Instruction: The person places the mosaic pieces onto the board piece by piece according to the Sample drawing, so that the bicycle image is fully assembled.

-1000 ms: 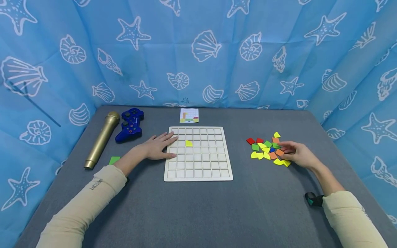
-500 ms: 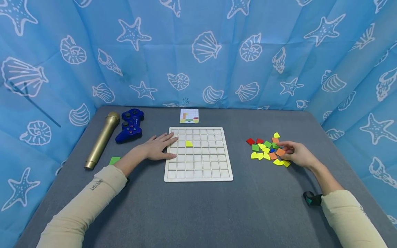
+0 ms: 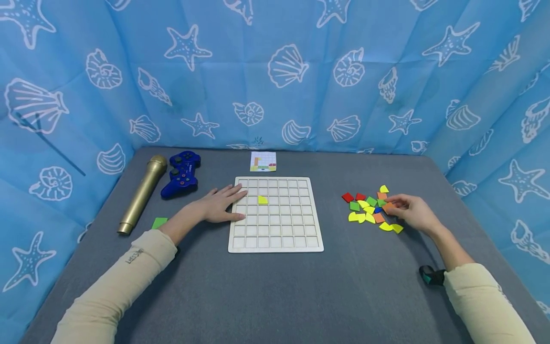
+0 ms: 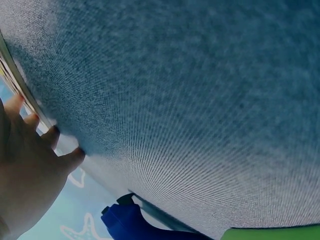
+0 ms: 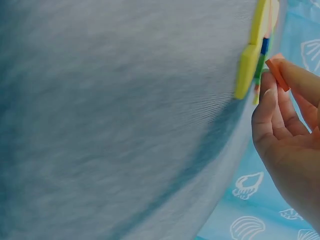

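A white grid board [image 3: 281,231] lies mid-table, with one yellow tile [image 3: 262,200] in a cell at its upper left. My left hand [image 3: 216,206] rests on the board's left edge, fingers spread and straight; its fingertips also show against the board's side in the left wrist view. Over at the right, my right hand [image 3: 416,213] pinches an orange tile [image 5: 279,75] between thumb and finger, raised just above a loose group of tiles. In that group are red tiles [image 3: 347,197], green tiles [image 3: 354,206], yellow tiles [image 3: 353,217], a blue tile [image 3: 378,210] and other orange tiles [image 3: 378,218].
Behind the board lies a small pattern card [image 3: 263,161]. At the left are a gold microphone [image 3: 142,195] and a blue game controller [image 3: 182,174]. A green piece [image 3: 159,222] lies partly behind the left forearm. A blue curtain [image 3: 275,95] surrounds the table.
The right hand's thumb and finger have closed on the orange tile and tilted it up from the group. The left hand stays on the board's edge.
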### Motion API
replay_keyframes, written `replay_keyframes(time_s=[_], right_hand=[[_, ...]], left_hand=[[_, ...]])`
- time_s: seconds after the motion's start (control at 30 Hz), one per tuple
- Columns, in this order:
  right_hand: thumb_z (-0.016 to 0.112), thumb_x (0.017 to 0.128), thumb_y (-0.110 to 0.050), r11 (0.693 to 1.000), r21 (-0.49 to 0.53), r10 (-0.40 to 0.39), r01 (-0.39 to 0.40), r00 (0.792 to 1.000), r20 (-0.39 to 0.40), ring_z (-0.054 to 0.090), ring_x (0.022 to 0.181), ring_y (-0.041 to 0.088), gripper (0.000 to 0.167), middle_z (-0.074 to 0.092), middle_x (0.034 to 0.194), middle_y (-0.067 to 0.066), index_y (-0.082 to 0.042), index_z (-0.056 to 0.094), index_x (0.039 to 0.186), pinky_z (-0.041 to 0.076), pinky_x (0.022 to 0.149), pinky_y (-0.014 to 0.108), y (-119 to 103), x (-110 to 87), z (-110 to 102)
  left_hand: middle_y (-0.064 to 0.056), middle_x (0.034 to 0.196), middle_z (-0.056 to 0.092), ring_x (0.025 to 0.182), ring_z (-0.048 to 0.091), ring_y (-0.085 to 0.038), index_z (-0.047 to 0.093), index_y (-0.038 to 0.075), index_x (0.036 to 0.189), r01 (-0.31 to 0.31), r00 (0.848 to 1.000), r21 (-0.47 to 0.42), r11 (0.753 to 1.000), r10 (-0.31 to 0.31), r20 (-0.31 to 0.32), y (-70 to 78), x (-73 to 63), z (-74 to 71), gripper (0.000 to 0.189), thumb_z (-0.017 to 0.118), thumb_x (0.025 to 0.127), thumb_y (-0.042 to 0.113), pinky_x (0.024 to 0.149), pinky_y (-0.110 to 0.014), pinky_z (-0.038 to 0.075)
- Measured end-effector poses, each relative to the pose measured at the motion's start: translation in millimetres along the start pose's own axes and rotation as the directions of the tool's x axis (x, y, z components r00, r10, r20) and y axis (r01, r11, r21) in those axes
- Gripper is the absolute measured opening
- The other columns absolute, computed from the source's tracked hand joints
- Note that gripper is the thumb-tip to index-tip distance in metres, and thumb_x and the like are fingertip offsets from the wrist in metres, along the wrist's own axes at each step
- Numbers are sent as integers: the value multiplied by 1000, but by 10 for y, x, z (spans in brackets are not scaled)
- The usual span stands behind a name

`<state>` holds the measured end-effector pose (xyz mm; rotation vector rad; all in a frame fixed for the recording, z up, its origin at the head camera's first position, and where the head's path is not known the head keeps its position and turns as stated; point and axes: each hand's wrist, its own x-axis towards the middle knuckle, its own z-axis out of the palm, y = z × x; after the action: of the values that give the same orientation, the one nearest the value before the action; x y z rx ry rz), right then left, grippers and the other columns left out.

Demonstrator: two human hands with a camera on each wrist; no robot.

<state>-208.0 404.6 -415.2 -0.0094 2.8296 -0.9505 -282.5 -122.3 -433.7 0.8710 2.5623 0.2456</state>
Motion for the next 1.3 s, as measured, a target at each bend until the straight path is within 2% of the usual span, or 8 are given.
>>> replay_keyframes(time_s=[0.1, 0.27, 0.43, 0.63, 0.73, 0.87, 1.03, 1.3], right_hand=[[59, 96, -28, 998, 54, 27, -27, 1000, 1, 60, 89, 29, 44, 63, 106, 19, 4, 55, 126, 50, 67, 33, -70, 29, -20], [59, 96, -33, 985, 162, 53, -61, 997, 52, 58, 103, 35, 51, 60, 120, 23, 4, 52, 130, 50, 80, 39, -269, 82, -3], [61, 95, -30, 968, 240, 50, -70, 995, 88, 58, 106, 36, 50, 61, 120, 21, 4, 53, 131, 48, 87, 45, -469, 147, 97], [61, 95, -25, 960, 270, 34, -67, 992, 123, 59, 108, 35, 48, 62, 119, 21, 4, 52, 132, 47, 88, 46, -694, 272, 224], [62, 95, -23, 957, 278, 43, -82, 989, 141, 59, 108, 33, 47, 62, 118, 20, 4, 52, 132, 48, 88, 45, -808, 359, 310], [62, 95, -20, 956, 283, 32, -74, 988, 151, 61, 104, 32, 44, 64, 115, 20, 4, 54, 131, 49, 86, 44, -963, 462, 438], [64, 94, -17, 959, 279, 6, -46, 989, 145, 61, 96, 32, 39, 66, 109, 16, 2, 58, 127, 50, 85, 44, -1162, 585, 583], [64, 93, -9, 931, 364, -69, -8, 978, 196, 64, 96, 28, 35, 65, 107, 18, 5, 59, 124, 50, 86, 43, -1448, 721, 780]], left_hand=[[-5, 159, 1, 144, 0, -29, 9, 22, 155, -4, 1000, -3, 1000, 4, -2, -3, -2, 0, 84, 44, 92, 64, 109, -59, 3], [-5, 159, 1, 144, 0, -29, 9, 22, 155, -7, 1000, -2, 1000, 7, -5, -20, 15, 20, 85, 44, 91, 65, 109, -59, 3], [-3, 160, 0, 144, 0, -28, 8, 25, 155, 10, 1000, 14, 1000, -10, -1, -44, 45, 51, 88, 40, 88, 72, 109, -58, 4], [1, 159, -1, 144, -1, -24, 7, 29, 155, 23, 1000, 12, 1000, -23, 5, -53, 51, 50, 87, 39, 87, 73, 110, -57, 3], [-1, 160, 0, 144, 0, -26, 7, 27, 155, 22, 1000, 10, 1000, -22, 3, -46, 42, 37, 87, 40, 88, 71, 110, -57, 3], [-5, 160, 1, 144, 1, -28, 9, 23, 155, 13, 1000, 13, 1000, -13, -2, -28, 21, 22, 86, 42, 90, 68, 109, -59, 4], [-3, 160, 0, 144, 0, -27, 8, 25, 155, 23, 1000, 18, 1000, -23, 0, -12, 19, 21, 85, 41, 90, 68, 110, -57, 4], [-3, 160, 0, 144, 0, -27, 8, 25, 155, 17, 1000, 20, 1000, -17, -3, -23, 18, 14, 86, 43, 90, 68, 110, -58, 4]])
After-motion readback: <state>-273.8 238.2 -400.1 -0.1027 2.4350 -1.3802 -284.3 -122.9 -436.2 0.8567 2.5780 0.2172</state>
